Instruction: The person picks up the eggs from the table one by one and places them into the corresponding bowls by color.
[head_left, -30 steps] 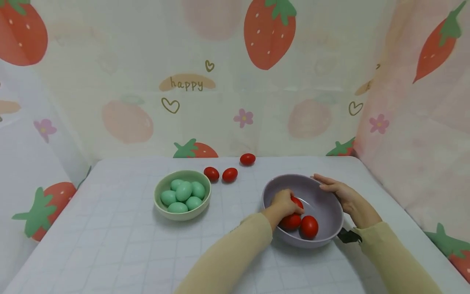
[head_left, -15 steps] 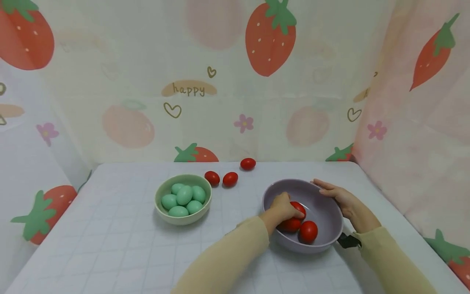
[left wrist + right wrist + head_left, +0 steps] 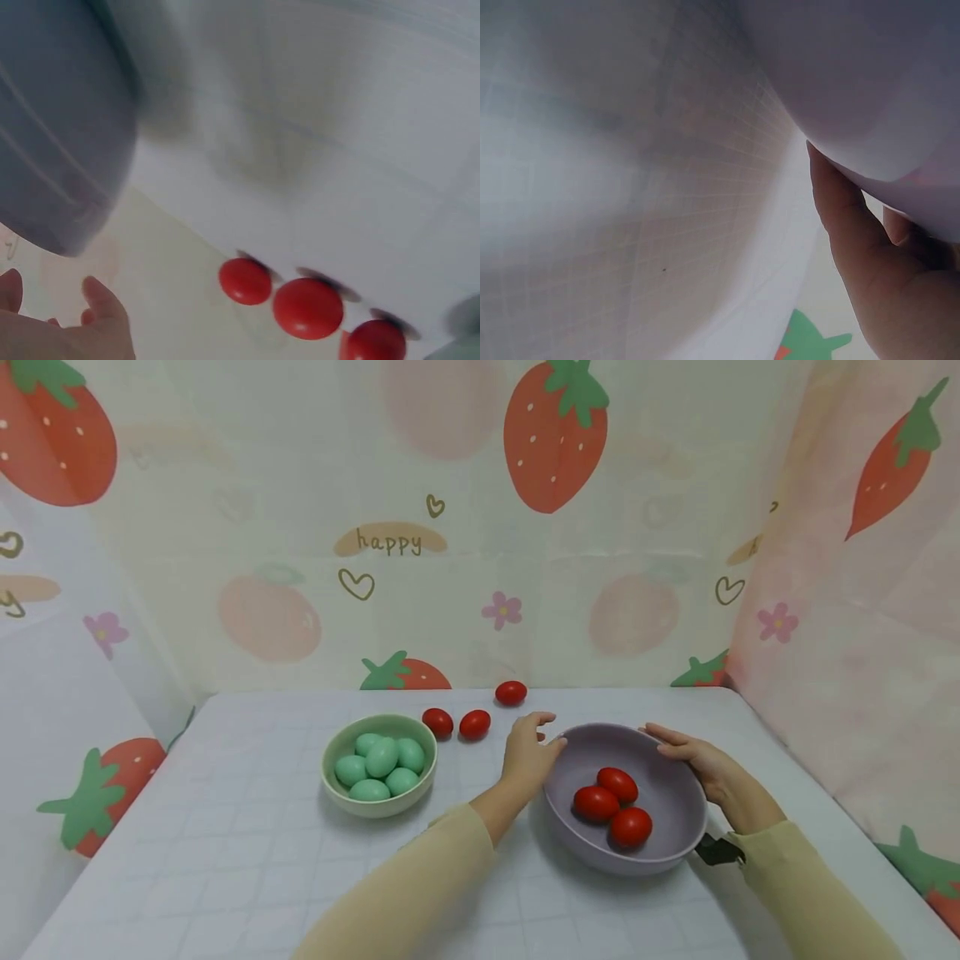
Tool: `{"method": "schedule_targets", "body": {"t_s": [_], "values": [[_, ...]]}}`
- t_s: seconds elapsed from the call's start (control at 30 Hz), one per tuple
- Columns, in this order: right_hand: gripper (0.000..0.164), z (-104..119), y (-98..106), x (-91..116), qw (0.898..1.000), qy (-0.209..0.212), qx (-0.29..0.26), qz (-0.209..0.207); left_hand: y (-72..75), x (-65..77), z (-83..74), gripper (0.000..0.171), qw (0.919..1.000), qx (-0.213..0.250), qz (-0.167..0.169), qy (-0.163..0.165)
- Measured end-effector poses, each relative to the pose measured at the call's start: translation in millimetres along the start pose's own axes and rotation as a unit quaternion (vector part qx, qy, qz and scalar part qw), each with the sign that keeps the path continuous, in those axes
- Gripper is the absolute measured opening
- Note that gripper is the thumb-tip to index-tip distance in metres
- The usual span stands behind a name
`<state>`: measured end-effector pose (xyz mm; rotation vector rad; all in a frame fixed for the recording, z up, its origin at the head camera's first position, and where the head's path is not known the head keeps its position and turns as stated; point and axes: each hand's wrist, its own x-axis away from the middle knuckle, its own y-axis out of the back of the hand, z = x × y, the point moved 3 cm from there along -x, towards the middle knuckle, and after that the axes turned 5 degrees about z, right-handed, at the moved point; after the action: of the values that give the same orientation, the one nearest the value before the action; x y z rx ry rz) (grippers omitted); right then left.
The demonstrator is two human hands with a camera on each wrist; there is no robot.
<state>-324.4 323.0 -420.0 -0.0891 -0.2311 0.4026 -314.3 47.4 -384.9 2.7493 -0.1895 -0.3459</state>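
Three red eggs [image 3: 617,785] lie together in a purple bowl [image 3: 678,814] at the right of the table. My left hand [image 3: 525,760] is at the bowl's left rim, its fingers loosely bent with nothing between them; in the left wrist view, the hand [image 3: 82,330] appears below the bowl's outer wall [image 3: 60,135]. At the far right rim my right hand [image 3: 708,768] holds the bowl, thumb over the edge and fingers along the outside. The right wrist view shows this hand [image 3: 885,277] against the bowl's wall [image 3: 877,90].
Left of centre stands a pale green bowl [image 3: 378,810] filled with several green eggs [image 3: 382,758]. Three more red eggs [image 3: 475,725] lie loose on the white table [image 3: 217,827] behind and between the bowls. Strawberry-print cloth [image 3: 450,568] hangs around the table's back and sides.
My left hand has come out of the purple bowl, releasing a red egg there, and moved left and up to its rim. The right hand stays at the bowl.
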Motion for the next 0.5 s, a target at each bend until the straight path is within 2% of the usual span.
{"method": "schedule_targets", "body": {"t_s": [0.23,0.4,0.5], "values": [[0.054,2.6,0.4,-0.7,1.000,-0.002,0.011,-0.006,20.0,-9.0,23.0,0.040,0.9958,-0.050,-0.063,0.044],[0.047,1.5,0.8,0.9,1.000,-0.002,0.014,-0.002,31.7,-17.7,41.3,0.045,0.9853,-0.086,-0.110,0.098],[0.041,0.6,-0.3,0.4,1.000,0.005,0.010,0.012,38.4,-22.9,49.2,0.048,0.9798,-0.097,-0.125,0.123]]}}
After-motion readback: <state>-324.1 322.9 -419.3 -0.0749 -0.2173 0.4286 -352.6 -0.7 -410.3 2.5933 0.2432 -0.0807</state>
